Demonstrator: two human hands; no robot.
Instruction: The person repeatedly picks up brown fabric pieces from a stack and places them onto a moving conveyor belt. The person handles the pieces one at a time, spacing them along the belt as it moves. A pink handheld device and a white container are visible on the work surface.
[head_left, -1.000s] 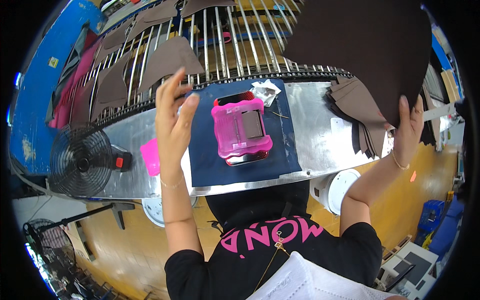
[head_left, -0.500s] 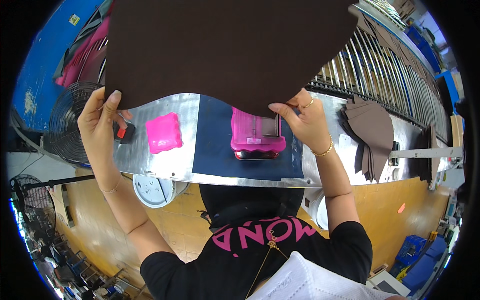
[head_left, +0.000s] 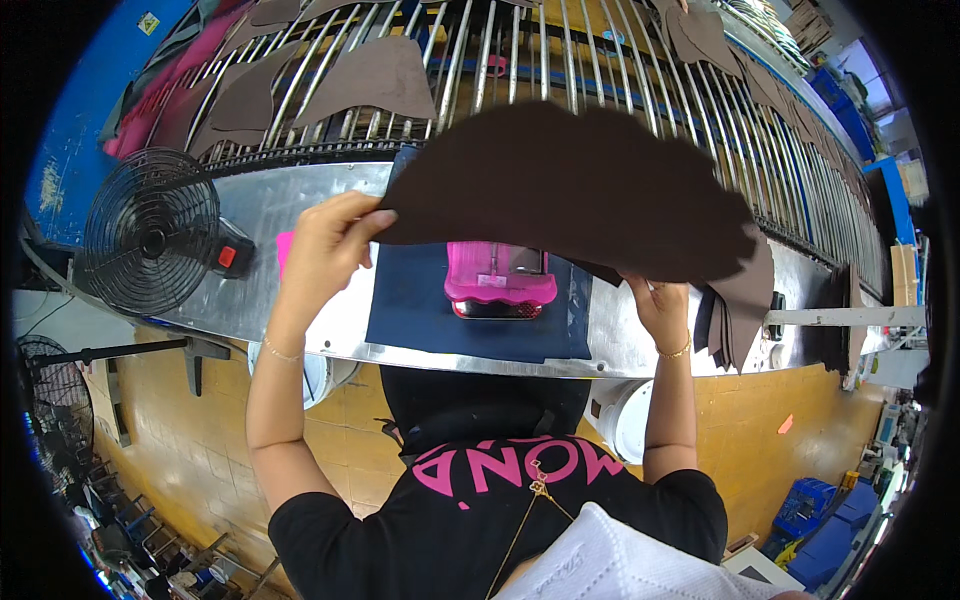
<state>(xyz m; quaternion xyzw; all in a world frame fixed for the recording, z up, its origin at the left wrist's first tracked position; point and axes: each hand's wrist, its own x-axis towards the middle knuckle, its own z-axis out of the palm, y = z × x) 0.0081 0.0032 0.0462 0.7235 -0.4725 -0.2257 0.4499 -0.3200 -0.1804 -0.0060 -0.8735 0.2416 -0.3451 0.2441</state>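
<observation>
Both my hands hold up a dark brown, leather-like cut piece (head_left: 570, 195) with a curved, wavy outline. My left hand (head_left: 335, 240) pinches its left corner between thumb and fingers. At its lower right edge, my right hand (head_left: 660, 310) grips it from below, with the fingertips partly hidden by the piece. Under and behind it, a pink plastic case (head_left: 500, 283) with a see-through top stands on a dark blue mat (head_left: 415, 315). A stack of similar brown pieces (head_left: 738, 320) lies just right of my right hand.
Beyond the metal table (head_left: 255, 195) runs a rack of metal rods (head_left: 570, 50) with several brown pieces (head_left: 375, 80) on it. A black wire-guarded fan (head_left: 150, 235) and a red switch (head_left: 227, 257) are at left. A pink object (head_left: 284, 248) is mostly hidden behind my left hand.
The brown piece has come down and turned, swinging to the right and uncovering the rod rack. My left hand has moved right; my right hand has moved lower and slightly right.
</observation>
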